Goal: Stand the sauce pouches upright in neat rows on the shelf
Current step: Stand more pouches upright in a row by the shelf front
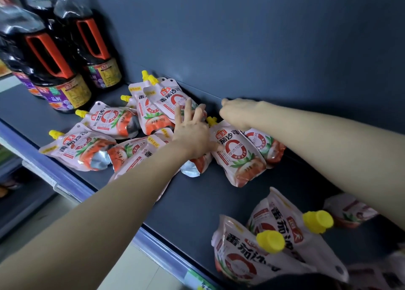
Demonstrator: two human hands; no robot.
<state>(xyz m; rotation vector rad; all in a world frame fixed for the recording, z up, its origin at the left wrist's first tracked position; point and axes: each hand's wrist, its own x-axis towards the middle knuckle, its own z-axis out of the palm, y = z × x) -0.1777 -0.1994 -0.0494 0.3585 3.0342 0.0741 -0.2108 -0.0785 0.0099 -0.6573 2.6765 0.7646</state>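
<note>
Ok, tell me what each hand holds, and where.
Left hand holds nothing; its spread fingers press the leaning pouches. Right hand curls over the rear pouch at its top, apparently gripping it.

Sauce pouches (237, 156): pale pink, red ring and tomato print, yellow caps (317, 221). Shelf (197, 202): dark slate, blue front edge (151, 241). Bottles (19, 39) at the shelf's left end: near-black, orange-red handles (51, 55), purple-and-yellow labels (70, 94).

**Bare strip lying open mid-shelf**

A bare band of shelf (197, 202) is running open through the centre of the frame. Fallen pouches (79, 149) are crowding the centre left, dark bottles (65, 92) are blocking the upper left, and more pouches (241, 256) are filling the lower right.
</note>
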